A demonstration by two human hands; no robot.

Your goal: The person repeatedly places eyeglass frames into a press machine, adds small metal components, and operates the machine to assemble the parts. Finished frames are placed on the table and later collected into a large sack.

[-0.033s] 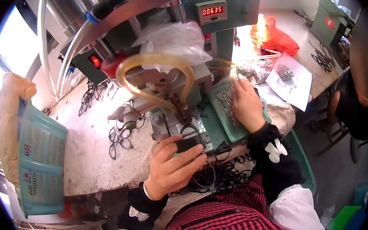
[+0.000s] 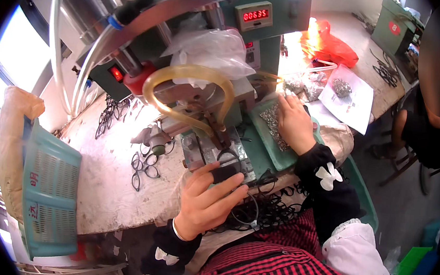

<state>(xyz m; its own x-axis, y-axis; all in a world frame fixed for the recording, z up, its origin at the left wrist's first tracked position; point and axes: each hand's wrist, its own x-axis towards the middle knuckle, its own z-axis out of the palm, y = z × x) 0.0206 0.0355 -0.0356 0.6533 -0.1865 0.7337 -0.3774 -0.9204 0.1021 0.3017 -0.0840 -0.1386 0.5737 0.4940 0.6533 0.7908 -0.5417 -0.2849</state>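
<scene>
My left hand [image 2: 206, 199] rests at the small metal fixture [image 2: 193, 156] under the press, fingers spread. Its fingertips touch a dark block [image 2: 226, 172] at the fixture's near edge. A round black eyeglass frame [image 2: 227, 155] lies on the fixture just beyond them. My right hand [image 2: 297, 126] reaches over a green tray [image 2: 276, 162] of small silvery metal parts [image 2: 270, 122]. Its fingers are bent together at the tray's far end; anything between the tips is too small to make out. A heap of black eyeglass frames [image 2: 271, 207] lies between me and the fixture.
A curved yellowish tube [image 2: 189, 72] and a clear plastic bag [image 2: 212, 50] hang on the press close above the fixture. Left stands a green basket [image 2: 50, 191]. More frames [image 2: 144, 165] lie on the table. Bags of parts [image 2: 313, 87] and a red bag [image 2: 332, 45] are beyond the tray.
</scene>
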